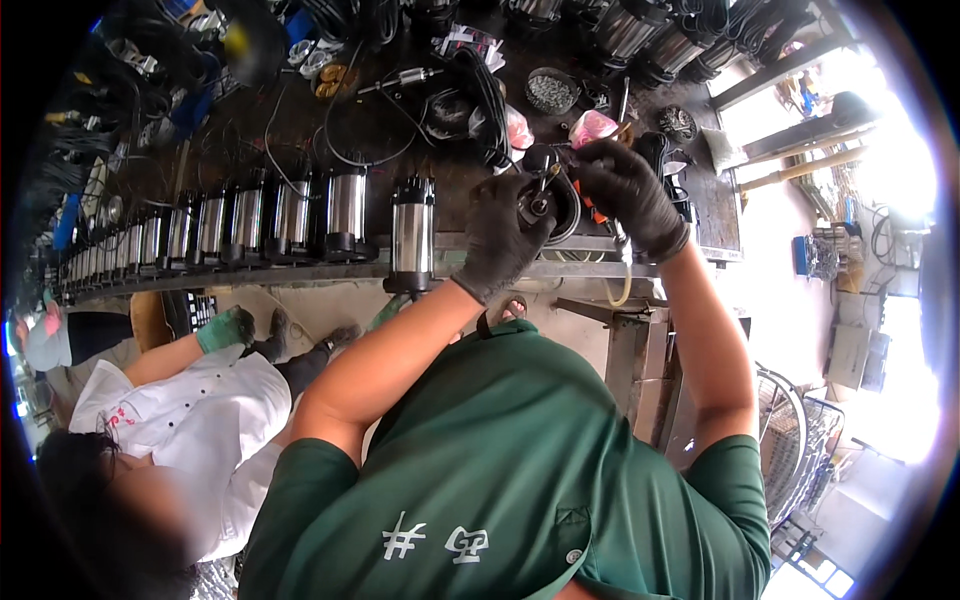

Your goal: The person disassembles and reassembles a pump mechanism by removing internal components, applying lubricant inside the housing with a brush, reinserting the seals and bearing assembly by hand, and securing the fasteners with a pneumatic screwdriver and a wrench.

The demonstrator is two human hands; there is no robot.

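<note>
At the near edge of the dark workbench (300,130), right of centre, both black-gloved hands meet over a round black motor part (548,205) with a dark ring rim and a small metal stub at its middle. The left hand (505,240) wraps its side from the left, fingers curled and pressed on the housing, so it grips the part. The right hand (630,195) comes over from the right, fingers closed around a slim tool (617,232) whose pale shaft shows below the palm; exactly where the tip meets the part I cannot tell. The part's round face tilts up toward the camera, and its long axis appears to run down toward the bench edge, though the gloves hide most of its length. Just left of it a shiny steel cylinder (412,232) with black end caps stands upright at the edge, and a row of like cylinders (230,222) runs further left along the same edge, close together. Far of the hands lie black cables (480,90), a pink rag (592,126) and a small dish of screws (551,91), crowding that side. To the right the bench ends near the right wrist, with open floor beyond. Near left, another person in a white shirt (190,420) reaches up with a green-gloved hand (226,328)
</note>
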